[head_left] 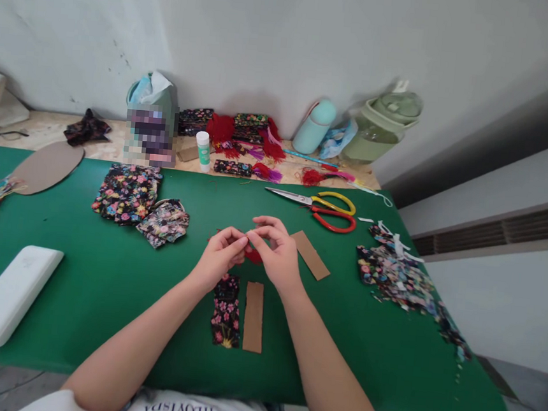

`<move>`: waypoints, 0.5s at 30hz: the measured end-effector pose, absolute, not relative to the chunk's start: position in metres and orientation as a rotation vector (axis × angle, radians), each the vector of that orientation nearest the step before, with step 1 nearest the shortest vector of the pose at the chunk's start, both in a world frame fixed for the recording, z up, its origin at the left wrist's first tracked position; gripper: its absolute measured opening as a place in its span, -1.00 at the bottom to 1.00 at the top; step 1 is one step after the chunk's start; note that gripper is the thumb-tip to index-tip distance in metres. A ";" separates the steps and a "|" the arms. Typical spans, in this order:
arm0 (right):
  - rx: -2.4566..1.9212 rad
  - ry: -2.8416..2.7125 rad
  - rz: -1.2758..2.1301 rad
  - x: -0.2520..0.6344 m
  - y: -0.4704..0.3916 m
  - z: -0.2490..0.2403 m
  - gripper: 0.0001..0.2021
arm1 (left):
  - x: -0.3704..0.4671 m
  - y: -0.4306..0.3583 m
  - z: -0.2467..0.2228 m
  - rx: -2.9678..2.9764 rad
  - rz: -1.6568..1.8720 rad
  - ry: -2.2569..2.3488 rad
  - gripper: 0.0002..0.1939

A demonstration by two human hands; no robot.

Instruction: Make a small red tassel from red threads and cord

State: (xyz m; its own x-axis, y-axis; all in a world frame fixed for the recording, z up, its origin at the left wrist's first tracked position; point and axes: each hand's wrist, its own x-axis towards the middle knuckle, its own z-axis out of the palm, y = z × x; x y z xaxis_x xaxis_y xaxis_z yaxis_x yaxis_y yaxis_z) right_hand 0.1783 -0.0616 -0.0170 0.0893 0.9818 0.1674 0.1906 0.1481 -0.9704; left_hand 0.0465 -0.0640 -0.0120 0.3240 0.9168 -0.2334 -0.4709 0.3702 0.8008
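Note:
My left hand and my right hand meet above the middle of the green mat, fingertips pinched close together. Red thread shows between and below them; the exact spot they pinch is too small to make out. Just under my hands lie a strip of black floral fabric and, beside it, a narrow cardboard strip. Another cardboard piece lies slanted to the right of my right hand. Scissors with one yellow and one red handle rest beyond it, blades spread a little.
Floral fabric pieces lie at left, near a cardboard oval and a white power bank. Fabric scraps cover the right side. A glue stick, red tassels and bottles line the wall.

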 end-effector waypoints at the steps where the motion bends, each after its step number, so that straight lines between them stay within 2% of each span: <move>1: -1.267 -1.338 0.914 0.178 -0.062 -0.017 -0.85 | 0.047 -0.064 -0.012 0.695 1.012 0.766 -0.59; 15: -1.244 -1.361 0.881 0.177 -0.065 -0.014 -0.85 | 0.045 -0.062 -0.012 0.758 1.024 0.829 -0.59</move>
